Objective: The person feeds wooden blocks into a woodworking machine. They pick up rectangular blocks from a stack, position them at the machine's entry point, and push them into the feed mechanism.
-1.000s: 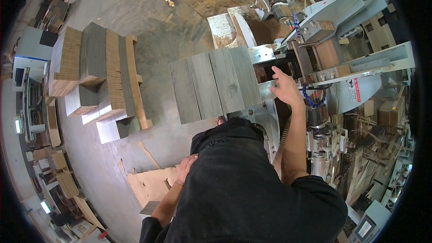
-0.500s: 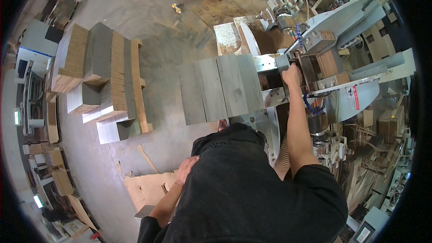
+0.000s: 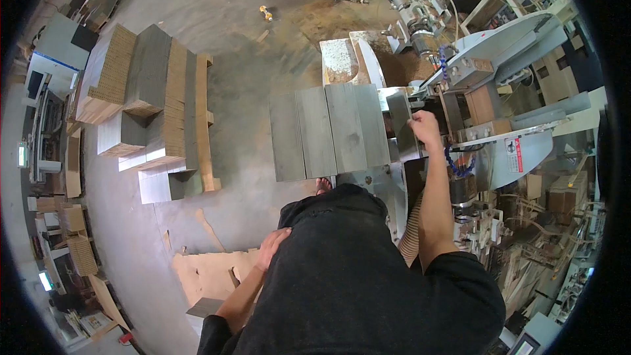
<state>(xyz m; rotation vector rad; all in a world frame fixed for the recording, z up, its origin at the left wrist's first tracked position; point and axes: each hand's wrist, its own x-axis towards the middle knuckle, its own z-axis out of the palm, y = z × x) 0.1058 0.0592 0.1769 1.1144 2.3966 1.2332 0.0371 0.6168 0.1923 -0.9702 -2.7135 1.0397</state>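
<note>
My right hand (image 3: 426, 129) is stretched forward and closed on a grey board (image 3: 401, 125) that stands tilted at the mouth of the pale grey woodworking machine (image 3: 506, 46). Just left of it, a set of several grey boards (image 3: 325, 131) lies flat side by side on the machine's metal table (image 3: 384, 181). My left hand (image 3: 271, 247) rests flat against my hip on my dark clothes, holding nothing.
A pallet stacked with grey and tan board bundles (image 3: 148, 102) stands on the concrete floor to the left. Torn cardboard (image 3: 210, 276) lies on the floor by my left side. Sawdust piles (image 3: 338, 56) sit behind the boards. Cluttered machines and wood scraps fill the right side.
My right hand went from open near the machine to reaching into its mouth, and now it has drawn a grey board back out toward me. The left hand has stayed on my hip.
</note>
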